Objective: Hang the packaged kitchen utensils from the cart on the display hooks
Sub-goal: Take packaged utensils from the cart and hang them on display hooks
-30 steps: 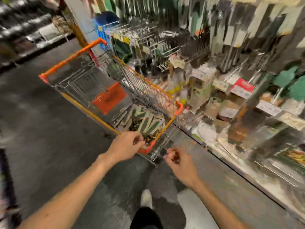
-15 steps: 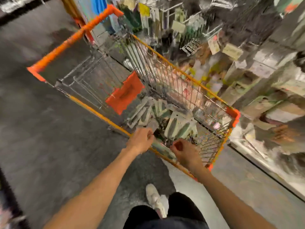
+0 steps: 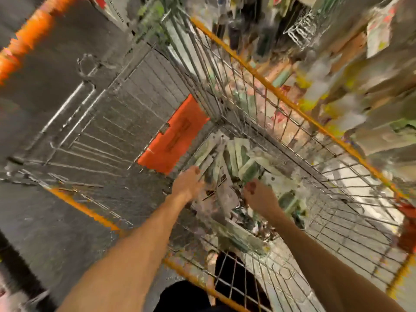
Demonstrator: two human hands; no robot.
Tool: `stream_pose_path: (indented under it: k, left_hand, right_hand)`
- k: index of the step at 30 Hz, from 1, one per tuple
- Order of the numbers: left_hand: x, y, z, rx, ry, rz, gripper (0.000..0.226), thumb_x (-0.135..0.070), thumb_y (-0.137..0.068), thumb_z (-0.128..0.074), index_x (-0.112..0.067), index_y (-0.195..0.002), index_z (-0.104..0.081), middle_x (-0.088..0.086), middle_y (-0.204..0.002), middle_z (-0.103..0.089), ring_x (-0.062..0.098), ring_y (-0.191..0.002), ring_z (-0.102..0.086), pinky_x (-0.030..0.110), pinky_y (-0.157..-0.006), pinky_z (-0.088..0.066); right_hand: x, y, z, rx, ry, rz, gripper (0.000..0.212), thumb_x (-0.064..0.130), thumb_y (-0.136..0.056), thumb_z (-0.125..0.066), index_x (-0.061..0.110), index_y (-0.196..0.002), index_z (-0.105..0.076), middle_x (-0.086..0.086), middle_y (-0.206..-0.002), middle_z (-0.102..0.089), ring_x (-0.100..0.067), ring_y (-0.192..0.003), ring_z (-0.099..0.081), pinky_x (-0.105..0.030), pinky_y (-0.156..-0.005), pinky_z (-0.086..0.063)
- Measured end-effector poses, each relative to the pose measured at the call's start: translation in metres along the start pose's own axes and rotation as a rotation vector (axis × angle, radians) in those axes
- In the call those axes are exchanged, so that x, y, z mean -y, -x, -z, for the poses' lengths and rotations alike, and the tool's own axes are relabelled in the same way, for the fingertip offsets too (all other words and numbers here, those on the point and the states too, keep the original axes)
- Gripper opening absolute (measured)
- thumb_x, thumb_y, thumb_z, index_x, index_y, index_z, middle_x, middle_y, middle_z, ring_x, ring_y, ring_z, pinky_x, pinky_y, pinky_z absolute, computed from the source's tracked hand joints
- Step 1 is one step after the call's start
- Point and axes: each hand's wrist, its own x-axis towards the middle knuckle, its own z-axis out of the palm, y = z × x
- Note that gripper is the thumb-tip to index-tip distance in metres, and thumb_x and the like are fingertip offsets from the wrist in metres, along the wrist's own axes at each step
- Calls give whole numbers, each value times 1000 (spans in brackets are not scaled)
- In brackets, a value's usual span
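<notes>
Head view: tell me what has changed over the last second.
Both hands went forward and down, from the near rim of the cart into its basket: the left hand and the right hand now reach the pile of packaged utensils. Blur hides whether either grips a pack. The view has closed in over the cart. The pile stays in the basket, the orange flap in place.

Flat packaged utensils on pale green-and-white cards (image 3: 244,161): piled loosely on cart floor, overlapped, tilted in different directions; single items not told apart because of blur.

Silver wire shopping cart with orange-yellow top rail (image 3: 254,75): seen from above, right side placed near shelving. Orange plastic panel (image 3: 173,136) fixed on inner wire wall beside pile.

Metal wire display hooks (image 3: 299,30): seen blurred at upper right, beyond cart rail, well apart from pile.
</notes>
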Motion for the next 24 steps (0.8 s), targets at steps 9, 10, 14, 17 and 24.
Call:
stream_pose_path:
  k: [9,10,14,17,24]
  left_hand:
    - [25,-109,-29,-19,-86,40,72,-36,-93,-65,-19,-152,-26,15,-150,-39,37,-133,-44,48,-100,-47]
    - [28,-116,-32,-28,-123,20,76,-36,-91,-68,-19,-152,-26,14,-151,-35,36,-135,-40,46,-100,-44]
    - [42,-138,-46,-116,-370,-53,96,-52,-80,-74,-14,-152,-23,13,-145,-36,33,-133,-35,42,-100,-41]
    - [49,-146,-49,-158,-408,-104,110,-61,-71,-77,-15,-152,-20,9,-138,-42,29,-126,-42,39,-100,-42]
    - [67,-151,-53,-232,-396,-332,93,-36,-76,-84,-3,-148,-34,16,-120,-59,33,-109,-58,39,-85,-56]
  right_hand:
    - [19,-110,-11,96,174,-12,39,23,-95,-58,9,-131,-53,-16,-127,-60,-32,-117,-57,-35,-94,-45]
    - [18,-118,-16,95,178,-13,40,24,-95,-59,9,-132,-53,-15,-131,-58,-32,-121,-54,-36,-99,-45]
    - [22,-150,-40,112,178,10,36,25,-96,-57,4,-125,-57,-15,-131,-55,-33,-122,-50,-44,-102,-44]
    - [33,-168,-53,100,175,32,26,26,-98,-54,1,-98,-57,-17,-114,-57,-27,-107,-49,-38,-92,-40]
    - [46,-193,-74,54,-200,-92,43,24,-92,-65,13,-130,-48,-15,-128,-55,-31,-101,-60,-49,-92,-52]
